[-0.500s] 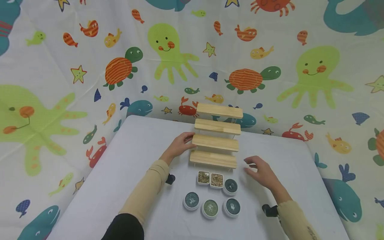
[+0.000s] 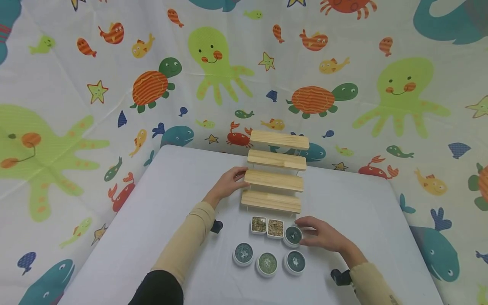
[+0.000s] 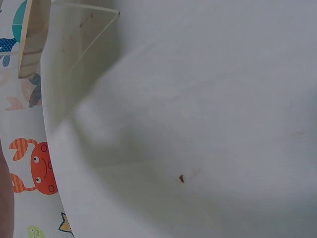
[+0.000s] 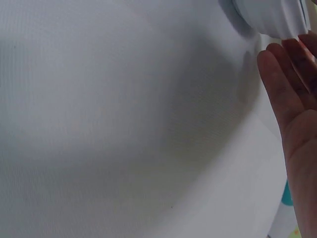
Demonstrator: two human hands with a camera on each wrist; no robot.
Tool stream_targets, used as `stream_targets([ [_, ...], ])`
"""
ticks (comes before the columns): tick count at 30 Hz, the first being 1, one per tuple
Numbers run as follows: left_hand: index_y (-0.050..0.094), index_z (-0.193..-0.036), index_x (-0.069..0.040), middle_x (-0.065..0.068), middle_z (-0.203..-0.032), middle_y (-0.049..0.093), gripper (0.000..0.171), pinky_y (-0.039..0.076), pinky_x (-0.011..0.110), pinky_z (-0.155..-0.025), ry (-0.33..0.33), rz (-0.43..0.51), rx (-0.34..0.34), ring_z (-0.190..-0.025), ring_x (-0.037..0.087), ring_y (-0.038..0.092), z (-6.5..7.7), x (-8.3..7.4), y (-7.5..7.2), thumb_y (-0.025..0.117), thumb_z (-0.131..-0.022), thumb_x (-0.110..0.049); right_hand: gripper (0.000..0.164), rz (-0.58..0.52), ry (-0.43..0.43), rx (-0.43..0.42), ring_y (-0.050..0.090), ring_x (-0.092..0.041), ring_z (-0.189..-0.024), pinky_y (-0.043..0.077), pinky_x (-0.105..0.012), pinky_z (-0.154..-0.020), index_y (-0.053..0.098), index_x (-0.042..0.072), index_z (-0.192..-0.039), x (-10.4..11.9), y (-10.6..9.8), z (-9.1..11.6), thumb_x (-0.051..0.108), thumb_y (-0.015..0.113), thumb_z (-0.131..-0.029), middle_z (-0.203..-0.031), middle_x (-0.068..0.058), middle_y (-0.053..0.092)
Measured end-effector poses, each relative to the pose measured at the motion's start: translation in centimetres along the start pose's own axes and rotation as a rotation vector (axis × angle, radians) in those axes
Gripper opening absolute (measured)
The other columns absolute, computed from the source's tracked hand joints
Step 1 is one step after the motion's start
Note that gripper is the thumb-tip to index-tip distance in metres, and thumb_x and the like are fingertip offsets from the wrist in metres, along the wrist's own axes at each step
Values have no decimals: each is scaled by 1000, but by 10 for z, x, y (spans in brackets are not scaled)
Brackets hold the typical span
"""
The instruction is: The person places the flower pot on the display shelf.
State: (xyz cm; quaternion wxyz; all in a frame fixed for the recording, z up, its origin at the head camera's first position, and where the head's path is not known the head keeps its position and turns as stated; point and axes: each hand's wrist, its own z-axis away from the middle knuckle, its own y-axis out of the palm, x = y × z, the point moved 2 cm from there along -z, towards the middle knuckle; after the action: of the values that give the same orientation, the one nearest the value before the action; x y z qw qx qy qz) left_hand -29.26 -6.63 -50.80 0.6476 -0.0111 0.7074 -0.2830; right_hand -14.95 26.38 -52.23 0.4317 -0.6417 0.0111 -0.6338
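Observation:
In the head view, a stepped wooden display stand (image 2: 274,181) with several pale planks stands on the white table. My left hand (image 2: 227,185) holds the left end of one of its lower planks between fingers and thumb. Just in front of the stand sits a small round white jar (image 2: 293,235) with dark green contents. My right hand (image 2: 324,234) is at its right side, thumb and fingers spread apart. In the right wrist view, fairly straight fingers (image 4: 280,82) reach the white jar (image 4: 275,17); firm contact cannot be made out.
Two square white dishes (image 2: 275,228) of dried bits stand left of that jar. Nearer the front are a blue-grey jar (image 2: 243,253), a light green jar (image 2: 267,264) and a dark green jar (image 2: 295,262). A sea-animal curtain (image 2: 236,76) hangs behind the table.
My right hand has moved left and toward the front, from beside the stand to the small round jar. The left hand stays at the plank's end.

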Motion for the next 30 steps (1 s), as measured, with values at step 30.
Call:
stream_targets([
  [30, 44, -135, -11, 5, -136, 47, 63, 39, 21, -107, 7, -52, 3, -127, 16, 45, 2, -4, -2, 70, -81, -30, 56, -52, -9, 18, 49, -26, -119, 49, -40, -99, 48, 17, -127, 9, -4, -5, 32, 72, -79, -124, 2, 51],
])
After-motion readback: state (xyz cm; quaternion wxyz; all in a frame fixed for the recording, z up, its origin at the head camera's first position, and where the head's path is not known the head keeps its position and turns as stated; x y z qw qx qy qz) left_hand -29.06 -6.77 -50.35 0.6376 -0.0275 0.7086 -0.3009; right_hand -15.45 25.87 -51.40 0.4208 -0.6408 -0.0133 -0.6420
